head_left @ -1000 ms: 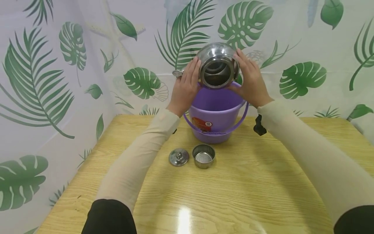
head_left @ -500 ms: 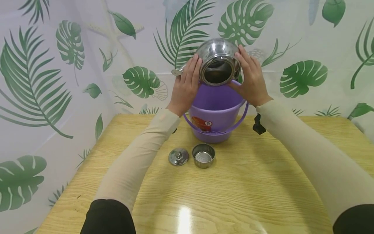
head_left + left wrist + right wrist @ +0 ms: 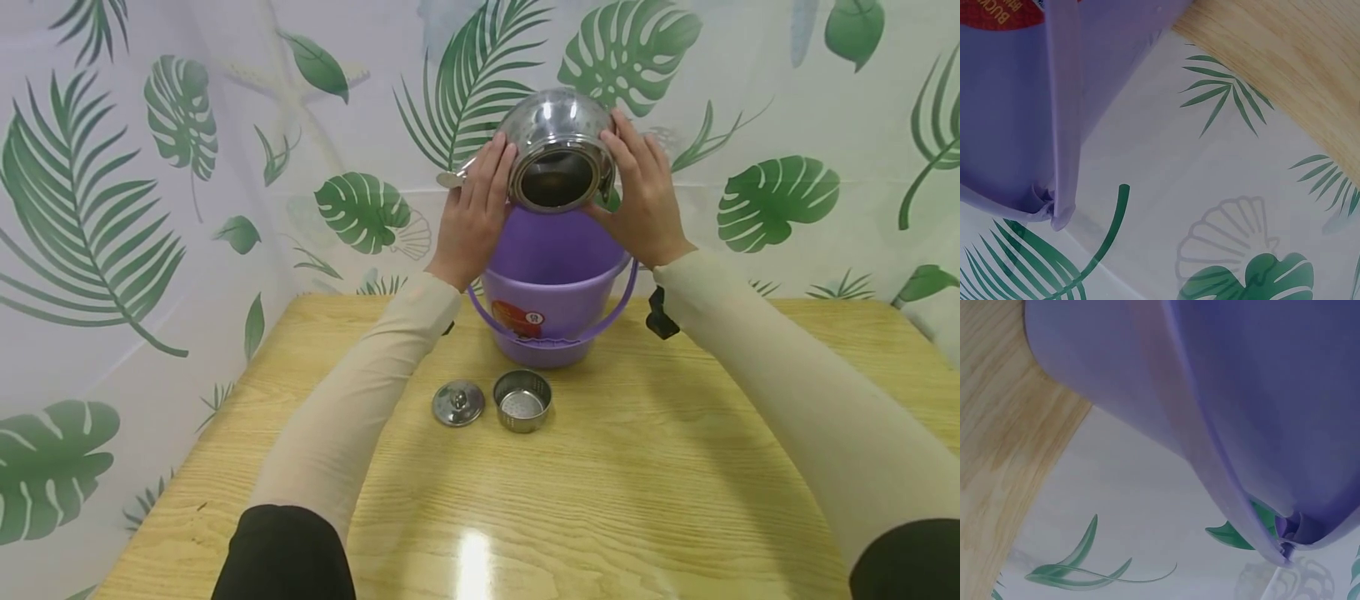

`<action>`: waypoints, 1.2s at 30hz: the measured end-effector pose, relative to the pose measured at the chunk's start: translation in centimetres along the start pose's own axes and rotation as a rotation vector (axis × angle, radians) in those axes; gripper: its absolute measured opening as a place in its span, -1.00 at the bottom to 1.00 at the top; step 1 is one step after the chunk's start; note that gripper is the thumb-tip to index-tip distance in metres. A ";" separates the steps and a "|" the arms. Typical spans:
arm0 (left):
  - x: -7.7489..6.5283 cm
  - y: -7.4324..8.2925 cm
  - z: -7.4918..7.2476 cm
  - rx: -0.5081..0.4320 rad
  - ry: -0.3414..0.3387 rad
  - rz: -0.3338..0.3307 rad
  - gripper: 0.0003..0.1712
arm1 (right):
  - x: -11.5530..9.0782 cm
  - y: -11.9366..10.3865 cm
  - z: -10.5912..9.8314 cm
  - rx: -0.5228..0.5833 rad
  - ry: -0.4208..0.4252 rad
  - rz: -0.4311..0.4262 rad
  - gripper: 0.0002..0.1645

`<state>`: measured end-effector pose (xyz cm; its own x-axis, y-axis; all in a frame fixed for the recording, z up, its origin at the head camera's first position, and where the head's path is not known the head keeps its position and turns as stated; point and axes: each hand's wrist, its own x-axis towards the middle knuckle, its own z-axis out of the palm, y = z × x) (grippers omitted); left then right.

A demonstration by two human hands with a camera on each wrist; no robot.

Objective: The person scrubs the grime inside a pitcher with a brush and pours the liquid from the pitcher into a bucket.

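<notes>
A shiny stainless steel teapot [image 3: 557, 117] is held tilted above the purple bucket [image 3: 573, 304], its round mouth facing down and toward the head camera. My left hand [image 3: 474, 212] grips its left side, fingers along the metal wall. Around the right side curls my right hand [image 3: 643, 198], with the thumb low near the rim. A thin metal piece juts out left past the left fingers. The mouth looks dark inside. Neither wrist view shows a hand; the bucket's side [image 3: 1004, 106] and handle fill part of the left one, and its wall [image 3: 1104, 362] the right one.
On the wooden table [image 3: 615, 483], in front of the bucket, lie a round metal lid [image 3: 456, 410] with a knob and a perforated strainer basket [image 3: 522, 421]. The bucket's handle [image 3: 626, 304] hangs forward. A leaf-patterned sheet [image 3: 787, 108] covers the wall behind.
Both hands have lifted the teapot slightly and tipped it further, so its mouth looks narrower and faces more downward. The lid, strainer basket and bucket have stayed in place.
</notes>
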<state>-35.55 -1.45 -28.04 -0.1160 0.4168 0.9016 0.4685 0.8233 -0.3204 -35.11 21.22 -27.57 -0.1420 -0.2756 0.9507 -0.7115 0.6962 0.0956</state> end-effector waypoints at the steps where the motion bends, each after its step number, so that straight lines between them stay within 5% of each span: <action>1: 0.1 0.0 0.0 -0.003 0.000 -0.001 -0.54 | 0.1 0.0 0.0 -0.002 0.004 0.001 -0.01; 36: 0.1 0.1 -0.4 0.039 0.001 0.004 -0.56 | 0.0 -0.3 0.3 -0.045 0.071 -0.026 -0.02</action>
<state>-35.16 -1.48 -27.90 -0.1130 0.4194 0.9008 0.4348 0.8360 -0.3347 -35.08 20.84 -27.68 -0.0738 -0.2476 0.9660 -0.6827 0.7187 0.1321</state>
